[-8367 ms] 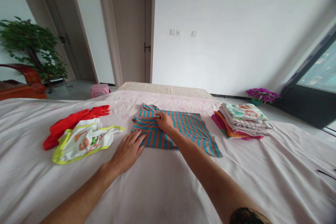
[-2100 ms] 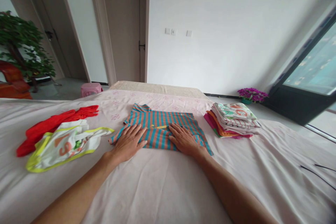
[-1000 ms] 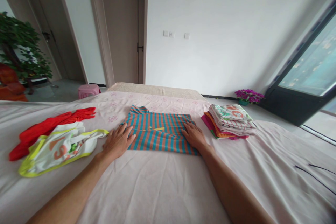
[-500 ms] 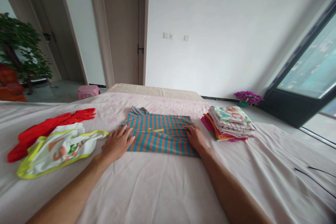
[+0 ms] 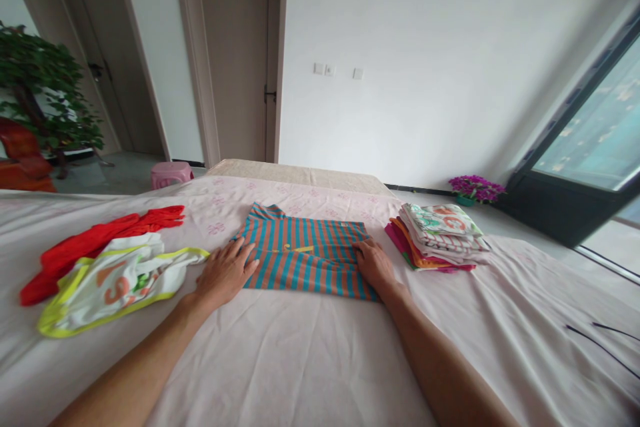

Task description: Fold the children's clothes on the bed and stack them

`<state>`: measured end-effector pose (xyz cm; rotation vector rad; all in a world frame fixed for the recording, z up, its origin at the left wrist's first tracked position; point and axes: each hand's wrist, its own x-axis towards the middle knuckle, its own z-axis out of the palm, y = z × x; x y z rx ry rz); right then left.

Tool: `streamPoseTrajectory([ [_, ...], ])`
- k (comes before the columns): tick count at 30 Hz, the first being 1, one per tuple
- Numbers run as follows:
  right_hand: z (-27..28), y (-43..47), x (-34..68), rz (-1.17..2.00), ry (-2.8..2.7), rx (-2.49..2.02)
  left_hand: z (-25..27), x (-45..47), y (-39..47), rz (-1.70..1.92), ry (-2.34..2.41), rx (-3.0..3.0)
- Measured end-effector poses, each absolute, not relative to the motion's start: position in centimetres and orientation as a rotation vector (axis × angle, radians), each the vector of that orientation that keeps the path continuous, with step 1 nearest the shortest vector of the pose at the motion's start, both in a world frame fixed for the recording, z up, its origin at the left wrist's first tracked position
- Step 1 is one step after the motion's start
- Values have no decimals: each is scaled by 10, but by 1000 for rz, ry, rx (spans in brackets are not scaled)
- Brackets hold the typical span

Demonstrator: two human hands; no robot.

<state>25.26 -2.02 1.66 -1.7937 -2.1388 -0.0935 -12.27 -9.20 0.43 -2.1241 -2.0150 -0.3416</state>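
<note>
A teal and brown striped shirt point(image 5: 305, 267) lies folded over in front of me, with a small yellow mark near its middle. On its left edge rests my left hand point(image 5: 229, 270), palm down with the fingers stretched out. My right hand point(image 5: 374, 268) lies on the opposite edge, fingers also extended over the cloth. Neither hand grips the fabric. To the left, a white garment with yellow trim point(image 5: 120, 283) is loosely spread, partly against a red garment point(image 5: 95, 240). A stack of folded clothes point(image 5: 440, 237) sits to the right of my right hand.
A pale pink sheet point(image 5: 300, 360) covers the surface under the clothes. Thin dark cords point(image 5: 600, 347) lie at the right. Beyond the far edge stand a pink stool point(image 5: 171, 175), a leafy plant point(image 5: 45, 93) and a pot of purple flowers point(image 5: 475, 188).
The camera view has shifted slightly. Both hands stay in place on the striped shirt, and the clothes have not moved.
</note>
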Motion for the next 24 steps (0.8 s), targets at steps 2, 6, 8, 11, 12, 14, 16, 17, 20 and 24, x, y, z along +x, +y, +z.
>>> streamPoseTrajectory([
  [2, 16, -20, 252, -113, -2141, -1789, 4, -123, -91, -344, -2004, -2124],
  [6, 16, -22, 251, -139, -2133, -1833, 1, -124, -90, -339, -1980, -2113],
  [8, 15, -22, 250, -147, -2127, -1862, -1, -125, -89, -340, -1975, -2103],
  [11, 14, -21, 250, -156, -2124, -1874, -2, -125, -89, -353, -1959, -2097],
  [12, 14, -21, 250, -155, -2126, -1870, -2, -125, -89, -357, -1954, -2097],
  [14, 12, -20, 251, -148, -2129, -1862, -2, -125, -89, -361, -1948, -2095],
  [16, 11, -20, 252, -141, -2133, -1856, -2, -125, -89, -365, -1944, -2091],
  [17, 11, -19, 252, -141, -2134, -1852, -2, -125, -89, -368, -1940, -2090],
  [20, 10, -18, 253, -146, -2135, -1843, -3, -125, -90, -372, -1920, -2091],
  [24, 10, -18, 253, -141, -2141, -1852, -3, -127, -89, -375, -1922, -2097],
])
